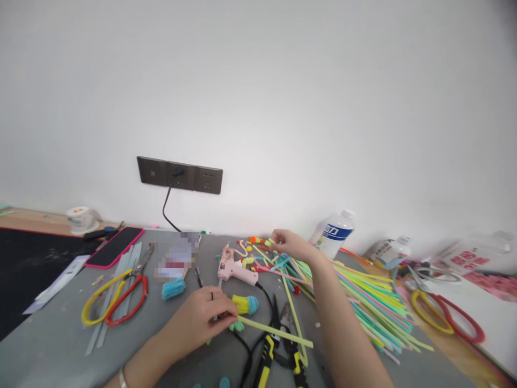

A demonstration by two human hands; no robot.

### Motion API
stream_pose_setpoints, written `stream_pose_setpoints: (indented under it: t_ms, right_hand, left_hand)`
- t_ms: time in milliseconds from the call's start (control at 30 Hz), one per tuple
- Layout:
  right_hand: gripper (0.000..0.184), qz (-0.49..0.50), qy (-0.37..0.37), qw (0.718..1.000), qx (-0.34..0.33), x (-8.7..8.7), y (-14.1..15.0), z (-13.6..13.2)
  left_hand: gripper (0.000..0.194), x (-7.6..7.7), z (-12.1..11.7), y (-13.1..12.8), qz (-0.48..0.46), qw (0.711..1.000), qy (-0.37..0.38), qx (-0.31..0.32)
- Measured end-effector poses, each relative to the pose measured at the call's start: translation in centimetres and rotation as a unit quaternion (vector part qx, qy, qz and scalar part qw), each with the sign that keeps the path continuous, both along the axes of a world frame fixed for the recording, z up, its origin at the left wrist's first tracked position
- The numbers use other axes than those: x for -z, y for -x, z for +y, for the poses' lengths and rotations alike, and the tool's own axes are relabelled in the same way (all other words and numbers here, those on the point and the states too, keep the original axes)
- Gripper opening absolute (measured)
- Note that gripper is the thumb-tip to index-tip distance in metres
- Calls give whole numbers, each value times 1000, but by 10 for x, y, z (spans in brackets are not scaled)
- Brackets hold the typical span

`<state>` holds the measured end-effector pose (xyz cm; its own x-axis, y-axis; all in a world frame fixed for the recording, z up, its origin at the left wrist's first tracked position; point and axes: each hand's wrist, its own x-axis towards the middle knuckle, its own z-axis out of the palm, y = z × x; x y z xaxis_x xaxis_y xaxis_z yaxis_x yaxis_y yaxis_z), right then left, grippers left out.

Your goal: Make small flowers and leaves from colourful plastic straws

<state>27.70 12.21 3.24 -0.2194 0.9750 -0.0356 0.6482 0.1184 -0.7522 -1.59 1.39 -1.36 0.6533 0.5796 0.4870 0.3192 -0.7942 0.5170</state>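
Observation:
My left hand is closed, pinching the end of a pale yellow-green pipe cleaner that sticks out to the right. Just beyond its fingertips lies a yellow and blue bundle of bent pipe cleaners, with a mint green piece partly hidden by the fingers. My right hand reaches to the back of the table among small colourful pieces. Its fingers are pressed together by a small yellow bit; what they hold is too small to make out. A pink glue gun lies between the hands.
Yellow-and-black wire strippers lie in front. Many loose pipe cleaners spread at right, by a white bottle and scissors. Red-and-yellow-handled scissors, clear glue sticks, a phone and a blue bundle are at left.

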Motion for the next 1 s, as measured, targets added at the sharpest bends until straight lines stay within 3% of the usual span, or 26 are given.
stream_pose_setpoints:
  t_ms: [167,367,500,767,900,1000]
  right_hand:
    - [12,-30,89,995,-39,-2,4,-6]
    - [21,-78,149,983,-73,-19,17,-18]
    - [17,-92,152,981,-76,-25,20,-23]
    - [13,-100,184,976,-66,-21,19,-24]
    - [10,-108,195,972,-70,-23,20,-26]
    - [8,-103,155,979,-84,-29,21,-30]
  left_hand:
    - [7,2,1,0,-3,1000,3,2]
    - [7,1,1,-1,-2,1000,-6,2]
    - [7,0,1,0,-6,1000,-10,-3]
    - [8,0,2,1,13,999,5,-37]
    - [14,1,2,1,26,995,54,-83]
    - [19,1,5,2,-13,982,121,-146]
